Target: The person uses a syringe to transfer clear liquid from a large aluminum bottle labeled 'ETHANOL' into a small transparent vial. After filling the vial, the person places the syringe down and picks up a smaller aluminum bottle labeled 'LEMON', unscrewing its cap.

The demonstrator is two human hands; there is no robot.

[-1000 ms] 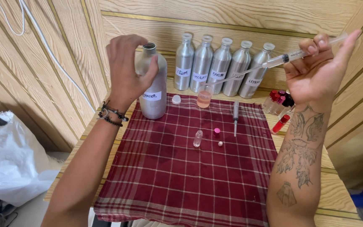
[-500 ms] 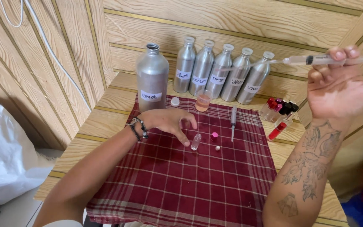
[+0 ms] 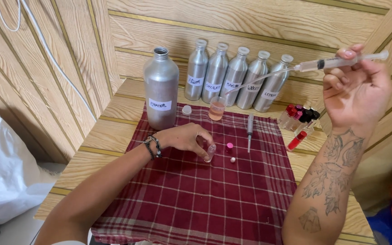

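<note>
Already the big bottle [image 3: 161, 88] is standing uncapped; the left hand [image 3: 184, 138] is pinching the vial [image 3: 210, 152], the right hand [image 3: 355, 93] is gripping the syringe [image 3: 341, 61]; filling is pending.

We see a light wooden table [image 3: 114, 131] with gold strips, set against wood-panelled walls. A red checked cloth [image 3: 205, 199] covers its middle and hangs over the near edge. At the far side, directly on the wood, five small silver bottles [image 3: 237, 75] stand in a row. To the right, small red-capped vials [image 3: 300, 120] cluster just off the cloth.
</note>
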